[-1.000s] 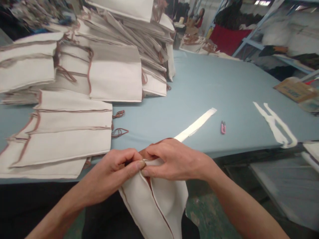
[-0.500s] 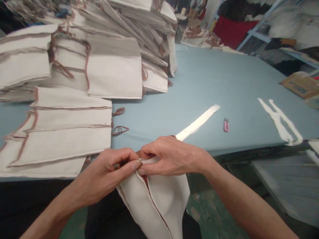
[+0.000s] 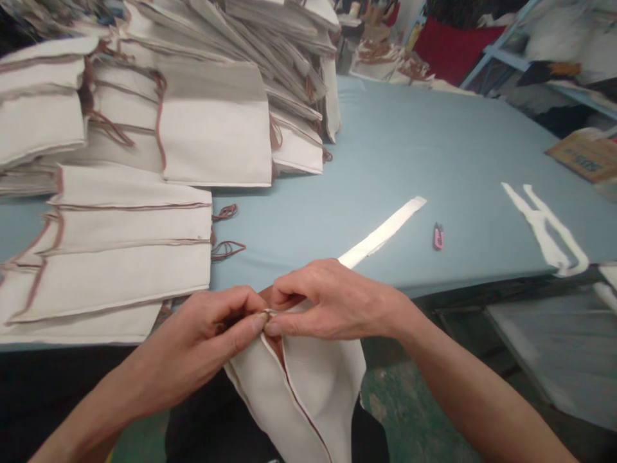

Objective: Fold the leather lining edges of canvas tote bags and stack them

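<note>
A white fabric piece [image 3: 322,379] with brown edging along a slit hangs over my lap, just off the table's front edge. My left hand [image 3: 216,334] pinches its top corner between thumb and fingers. Close against it, my right hand [image 3: 318,305] grips the same edge, thumb tip almost touching the left thumb. The fingertips hide what lies right at the pinch. Behind my right hand, a white strip [image 3: 380,235] lies on the table.
Finished-looking white pieces with brown trim [image 3: 130,257] lie at left, before tall stacks [image 3: 216,122]. Pink thread snips [image 3: 438,236] and white cut scraps [image 3: 544,228] lie on the blue-covered table [image 3: 424,148]. A cardboard box [image 3: 583,156] stands at the right edge.
Both hands keep their pinch on the fabric's edge, with barely any shift. The view has moved slightly, so the stacks and left pieces appear a little farther left and higher.
</note>
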The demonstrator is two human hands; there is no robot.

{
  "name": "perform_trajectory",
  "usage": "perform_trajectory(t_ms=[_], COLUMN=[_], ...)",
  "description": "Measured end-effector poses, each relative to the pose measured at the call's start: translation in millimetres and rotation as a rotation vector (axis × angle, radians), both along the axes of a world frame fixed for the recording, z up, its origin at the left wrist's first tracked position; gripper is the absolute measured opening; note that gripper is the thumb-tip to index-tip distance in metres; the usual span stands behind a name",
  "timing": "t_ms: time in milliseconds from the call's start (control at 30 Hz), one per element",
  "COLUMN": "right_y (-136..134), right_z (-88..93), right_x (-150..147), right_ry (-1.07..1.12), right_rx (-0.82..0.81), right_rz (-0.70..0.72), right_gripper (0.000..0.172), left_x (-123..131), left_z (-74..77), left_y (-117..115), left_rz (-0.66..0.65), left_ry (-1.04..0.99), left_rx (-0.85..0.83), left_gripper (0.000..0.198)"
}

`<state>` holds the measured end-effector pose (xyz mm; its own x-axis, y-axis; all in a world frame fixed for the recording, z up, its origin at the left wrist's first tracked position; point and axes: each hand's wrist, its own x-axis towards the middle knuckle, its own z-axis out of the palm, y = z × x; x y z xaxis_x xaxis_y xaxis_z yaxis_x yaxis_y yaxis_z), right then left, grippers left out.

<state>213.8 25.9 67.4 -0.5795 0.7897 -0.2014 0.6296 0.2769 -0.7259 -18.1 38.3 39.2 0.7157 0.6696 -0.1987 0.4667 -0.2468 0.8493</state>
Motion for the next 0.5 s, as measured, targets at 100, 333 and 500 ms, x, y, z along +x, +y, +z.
perform_trajectory(t_ms=[100,333,500], right_y=[2.5,-35.8,-101.6], right_z=[-3.9,1.0,-7.6], right_x=[6.8,30.8,23.0], right_ry=[0.105,0.392,0.187], right_rx=[0.071,0.153,0.167], right_rz=[-0.109,-0.6,-0.62], right_gripper=[0.015,0.02,0.022], left_x=[2.5,-2.0,10.6], left_z=[-3.0,-4.6,1.0], left_y=[3.6,11.0,1.7], left_rz=[0.005,0.385,0.457], left_ry=[-0.016,-0.35,-0.495], left_rx=[-0.126,-0.269,-0.317], left_gripper=[0.05,0.036,0.038])
